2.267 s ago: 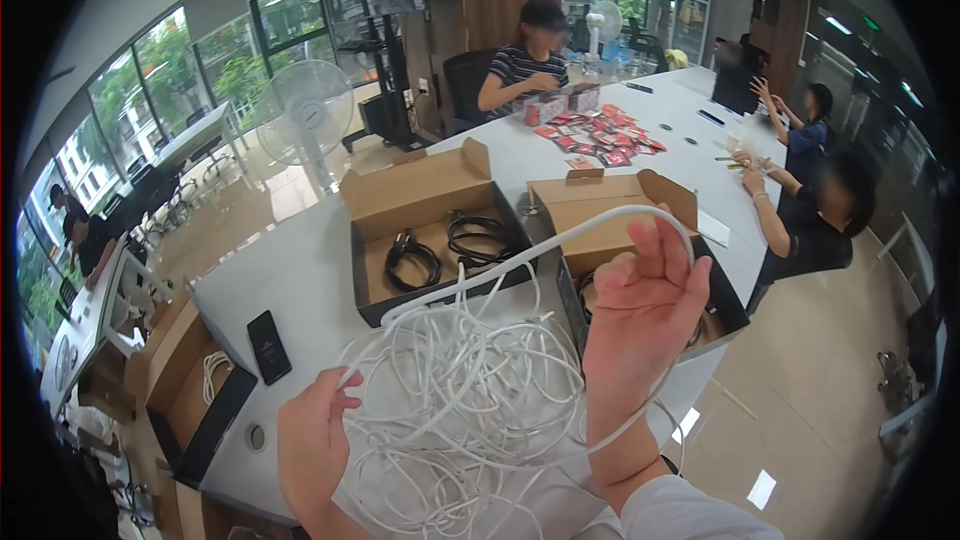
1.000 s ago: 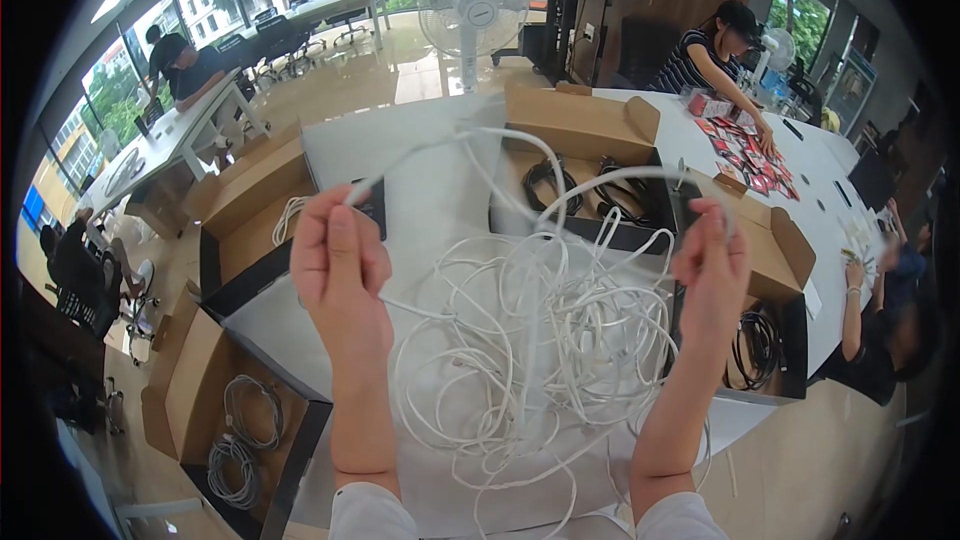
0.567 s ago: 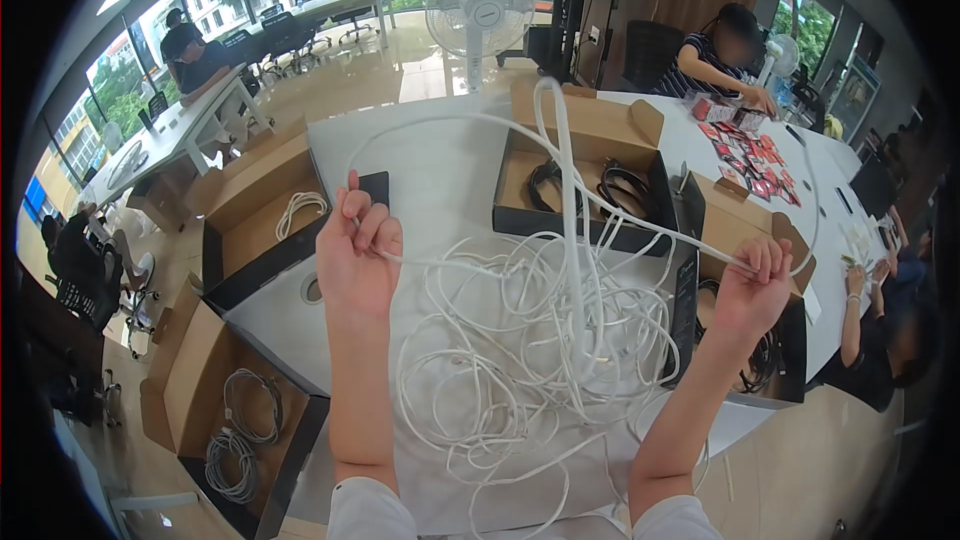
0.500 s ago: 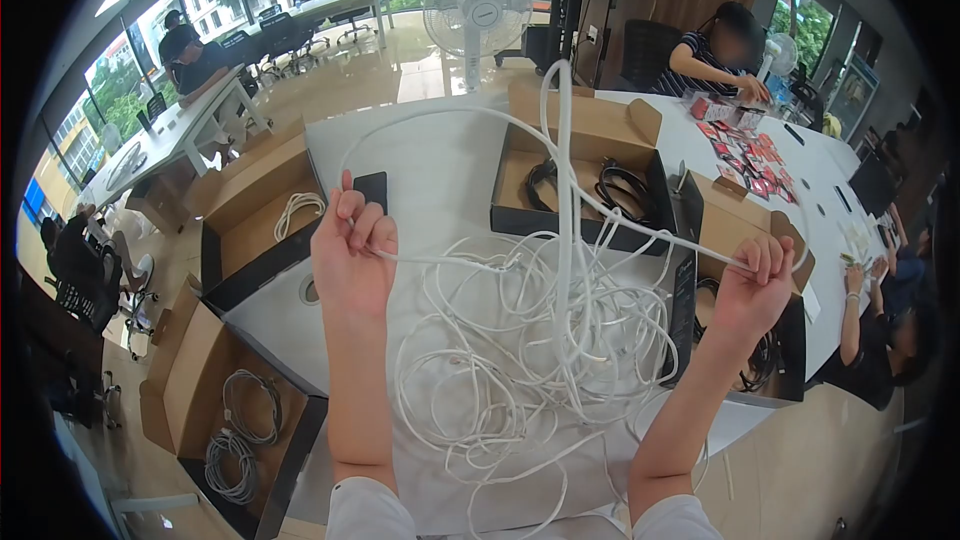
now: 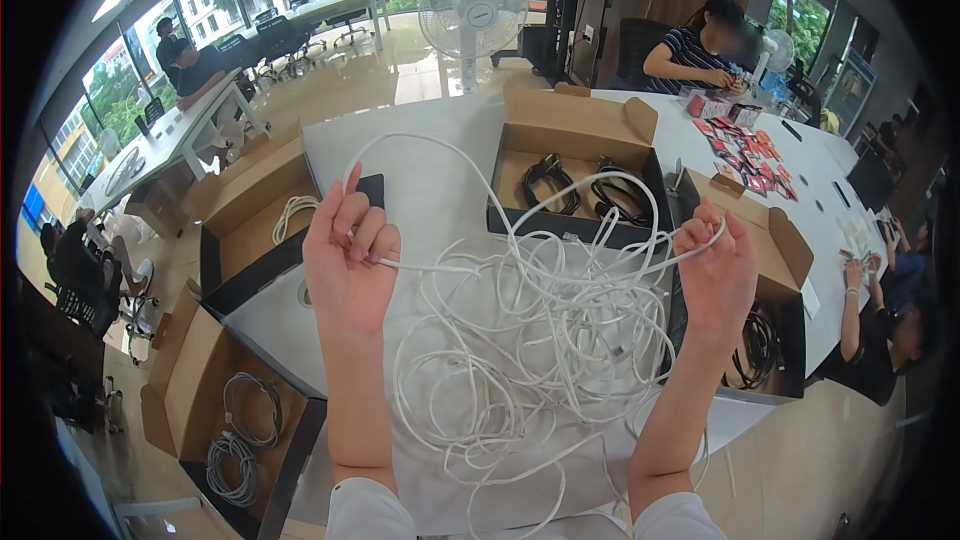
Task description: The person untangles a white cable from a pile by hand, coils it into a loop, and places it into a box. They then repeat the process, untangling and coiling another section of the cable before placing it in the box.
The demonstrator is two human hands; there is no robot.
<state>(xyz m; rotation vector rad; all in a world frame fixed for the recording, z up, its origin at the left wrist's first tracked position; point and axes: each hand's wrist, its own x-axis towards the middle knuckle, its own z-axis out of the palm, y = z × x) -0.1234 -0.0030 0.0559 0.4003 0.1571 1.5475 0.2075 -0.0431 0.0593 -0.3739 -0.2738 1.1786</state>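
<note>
A large tangle of white cable (image 5: 530, 340) lies on the white table (image 5: 420, 180) between my forearms. My left hand (image 5: 352, 245) is closed round one strand of it, which loops up and over to the right. At the right side of the tangle, my right hand (image 5: 715, 260) pinches another part of the cable between thumb and fingers. Behind my left hand a dark flat object (image 5: 371, 188) rests on the table, partly hidden.
Open boxes stand around: one with black cables (image 5: 575, 155) at the back, others at right (image 5: 785, 340), left (image 5: 235, 250) and lower left (image 5: 290, 470). A fan (image 5: 473, 15) stands beyond. One person (image 5: 690, 50) sits near red packets (image 5: 745, 155); others are further off.
My right hand has moved left and up, and its fingers have changed position. The tall loop of cable in the middle has dropped toward the tangle. My left hand has barely moved.
</note>
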